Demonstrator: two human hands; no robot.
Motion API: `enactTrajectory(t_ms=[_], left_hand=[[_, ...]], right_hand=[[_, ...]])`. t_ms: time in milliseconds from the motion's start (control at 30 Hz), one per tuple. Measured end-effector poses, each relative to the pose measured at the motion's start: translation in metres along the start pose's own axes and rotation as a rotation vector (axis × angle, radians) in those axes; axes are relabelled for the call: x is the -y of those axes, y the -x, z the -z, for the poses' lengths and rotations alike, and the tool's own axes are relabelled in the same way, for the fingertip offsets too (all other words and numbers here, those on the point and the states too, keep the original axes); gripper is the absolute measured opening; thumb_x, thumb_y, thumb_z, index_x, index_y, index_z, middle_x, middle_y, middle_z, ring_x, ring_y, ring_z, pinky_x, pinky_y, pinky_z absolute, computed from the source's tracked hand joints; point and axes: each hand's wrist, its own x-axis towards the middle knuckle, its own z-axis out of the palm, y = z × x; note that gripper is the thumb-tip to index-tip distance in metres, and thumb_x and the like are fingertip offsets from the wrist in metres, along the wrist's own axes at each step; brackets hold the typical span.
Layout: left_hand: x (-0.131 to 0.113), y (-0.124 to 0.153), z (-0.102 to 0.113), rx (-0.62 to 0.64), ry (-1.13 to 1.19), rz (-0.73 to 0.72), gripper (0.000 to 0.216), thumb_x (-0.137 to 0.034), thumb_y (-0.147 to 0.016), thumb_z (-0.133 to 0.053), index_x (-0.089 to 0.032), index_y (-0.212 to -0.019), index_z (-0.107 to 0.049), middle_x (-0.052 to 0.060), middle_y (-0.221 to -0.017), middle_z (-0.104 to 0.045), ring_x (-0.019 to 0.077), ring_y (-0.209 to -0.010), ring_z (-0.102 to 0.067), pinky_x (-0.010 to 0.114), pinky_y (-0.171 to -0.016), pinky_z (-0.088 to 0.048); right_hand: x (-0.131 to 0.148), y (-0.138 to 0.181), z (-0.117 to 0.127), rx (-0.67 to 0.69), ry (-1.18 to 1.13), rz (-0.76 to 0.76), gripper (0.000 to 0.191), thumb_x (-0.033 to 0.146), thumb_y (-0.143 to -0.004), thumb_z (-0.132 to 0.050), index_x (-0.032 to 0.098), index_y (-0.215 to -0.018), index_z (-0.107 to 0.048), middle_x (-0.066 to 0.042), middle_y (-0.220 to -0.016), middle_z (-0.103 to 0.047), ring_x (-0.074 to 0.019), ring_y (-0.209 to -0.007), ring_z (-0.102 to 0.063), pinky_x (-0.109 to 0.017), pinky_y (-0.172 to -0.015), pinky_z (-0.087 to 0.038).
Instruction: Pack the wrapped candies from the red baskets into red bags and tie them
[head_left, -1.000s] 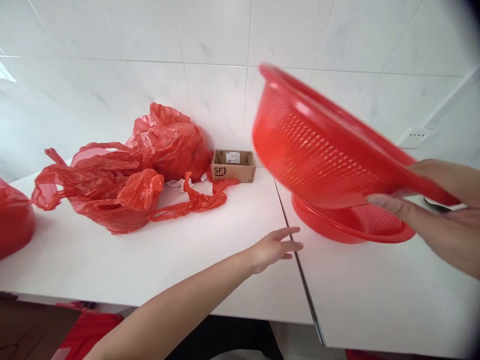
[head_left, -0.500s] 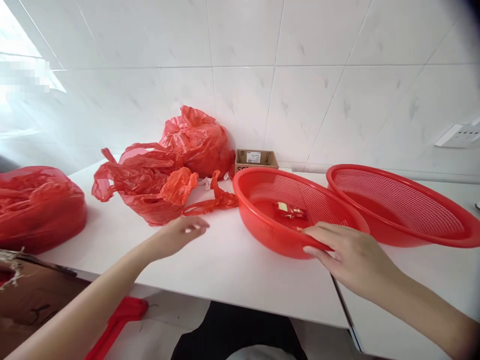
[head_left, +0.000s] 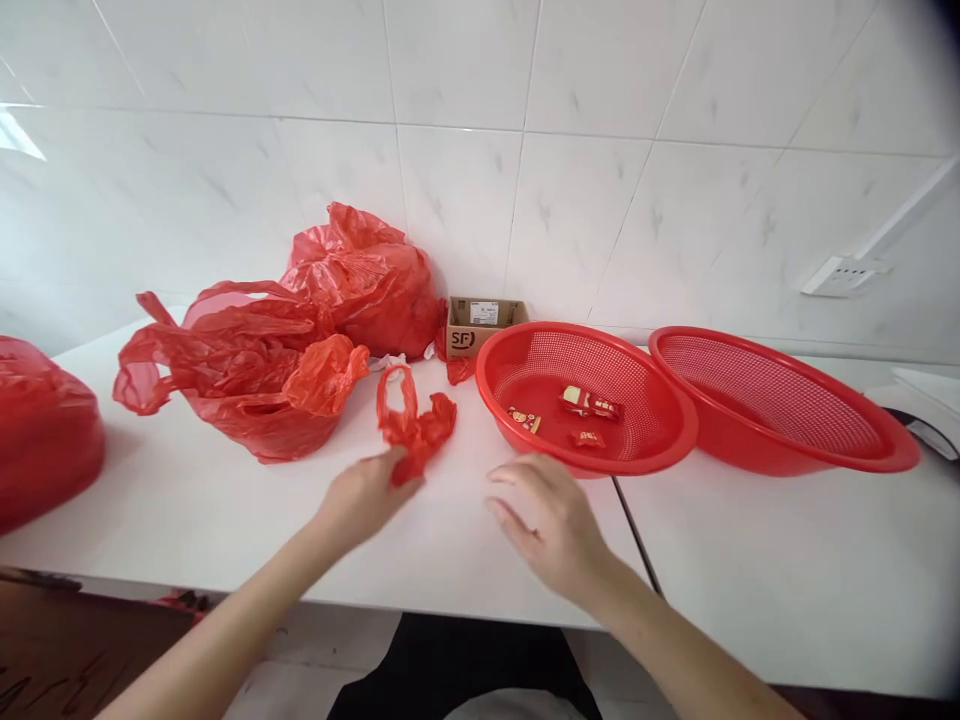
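Observation:
My left hand pinches a small crumpled red plastic bag and lifts it a little off the white table. My right hand hovers open above the table, fingers spread, just in front of a red perforated basket. That basket holds three small red candy packets. A second red basket, with nothing inside, sits right of it, rims touching.
Two larger red plastic bags, one in front and one behind it, lie at the back left. Another red bag sits at the far left edge. A small cardboard box stands against the tiled wall. A wall socket is on the right.
The lifted basket was set down left of the other one and my right hand let go of it. My left hand moved to the small red bag and took hold of it.

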Motion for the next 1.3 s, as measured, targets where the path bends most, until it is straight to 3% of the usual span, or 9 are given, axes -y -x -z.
enactTrajectory(t_ms=[133,200,467,633,833,1000,1067,1200,1300], left_hand=[[-0.019,0.054,-0.001,0.274,0.169,-0.188,0.033,-0.054,-0.085,-0.056,-0.026,-0.101,-0.066,0.001,-0.093,-0.07,0.0201,-0.082,-0.065,0.029,-0.072,-0.05],[-0.017,0.065,-0.003,0.246,0.211,-0.206,0.033,-0.05,-0.089,-0.052,-0.026,-0.107,-0.067,0.003,-0.097,-0.068,0.021,-0.087,-0.063,0.031,-0.076,-0.05],[0.014,0.043,-0.049,-0.6,0.042,-0.095,0.033,-0.032,-0.085,-0.062,-0.031,-0.117,-0.07,0.014,-0.122,-0.049,0.0337,-0.114,-0.05,0.049,-0.091,-0.048],[0.042,0.035,-0.062,-0.48,0.372,-0.009,0.039,-0.013,-0.08,-0.05,-0.027,-0.111,-0.068,0.005,-0.108,-0.064,0.0209,-0.095,-0.065,0.033,-0.083,-0.054],[0.079,0.075,-0.039,-0.615,0.433,0.253,0.021,-0.017,-0.076,-0.049,-0.025,-0.091,-0.062,0.003,-0.101,-0.061,0.0192,-0.088,-0.062,0.029,-0.075,-0.055],[0.057,0.101,-0.029,-0.321,0.481,0.165,0.047,-0.035,-0.078,-0.061,-0.031,-0.125,-0.057,0.006,-0.122,-0.06,0.0254,-0.105,-0.063,0.037,-0.083,-0.056],[0.036,0.102,-0.028,-0.343,0.371,0.107,0.063,-0.044,-0.077,-0.066,-0.035,-0.137,-0.049,0.006,-0.135,-0.054,0.0298,-0.119,-0.056,0.04,-0.086,-0.055],[0.01,0.087,-0.034,-0.379,0.3,0.072,0.04,-0.046,-0.083,-0.059,-0.03,-0.119,-0.068,0.007,-0.121,-0.066,0.0319,-0.113,-0.059,0.046,-0.092,-0.05],[0.023,0.076,-0.034,-0.276,0.564,0.193,0.037,-0.048,-0.089,-0.05,-0.023,-0.103,-0.075,0.008,-0.105,-0.073,0.0299,-0.105,-0.064,0.043,-0.094,-0.049]], right_hand=[[0.014,0.004,-0.046,0.319,-0.39,-0.366,0.048,0.05,-0.093,-0.054,0.023,-0.132,-0.049,-0.01,-0.128,-0.06,-0.0217,-0.114,-0.058,-0.039,-0.095,-0.048],[0.011,0.003,-0.063,0.379,-0.461,-0.45,0.052,0.049,-0.093,-0.053,0.024,-0.137,-0.044,-0.009,-0.131,-0.058,-0.0215,-0.117,-0.057,-0.04,-0.098,-0.047],[0.004,0.002,-0.088,0.424,-0.323,-0.314,0.033,0.015,-0.086,-0.052,0.026,-0.116,-0.06,-0.002,-0.115,-0.067,-0.0182,-0.102,-0.064,-0.035,-0.092,-0.048],[-0.005,0.001,-0.064,0.306,-0.397,-0.362,0.02,0.023,-0.094,-0.045,0.024,-0.104,-0.062,-0.001,-0.1,-0.07,-0.0165,-0.09,-0.065,-0.031,-0.083,-0.049],[-0.02,0.021,-0.02,0.053,-0.483,-0.575,0.022,0.04,-0.096,-0.047,0.021,-0.097,-0.059,-0.003,-0.085,-0.064,-0.0158,-0.072,-0.059,-0.027,-0.063,-0.047],[-0.013,0.027,-0.018,-0.052,-0.54,-0.65,0.025,0.044,-0.095,-0.05,0.022,-0.1,-0.059,-0.002,-0.082,-0.062,-0.016,-0.07,-0.058,-0.026,-0.061,-0.046],[-0.003,0.025,-0.02,-0.045,-0.568,-0.635,0.024,0.043,-0.093,-0.053,0.022,-0.104,-0.058,-0.002,-0.081,-0.062,-0.0155,-0.07,-0.058,-0.026,-0.063,-0.046],[0.011,0.022,-0.021,0.043,-0.76,-0.641,0.033,0.041,-0.089,-0.063,0.024,-0.114,-0.051,0.003,-0.072,-0.059,-0.0131,-0.065,-0.054,-0.025,-0.064,-0.044],[-0.002,0.027,-0.013,0.118,-0.831,-0.675,0.039,0.041,-0.086,-0.066,0.025,-0.116,-0.047,0.008,-0.065,-0.047,-0.0101,-0.057,-0.045,-0.023,-0.057,-0.038]])
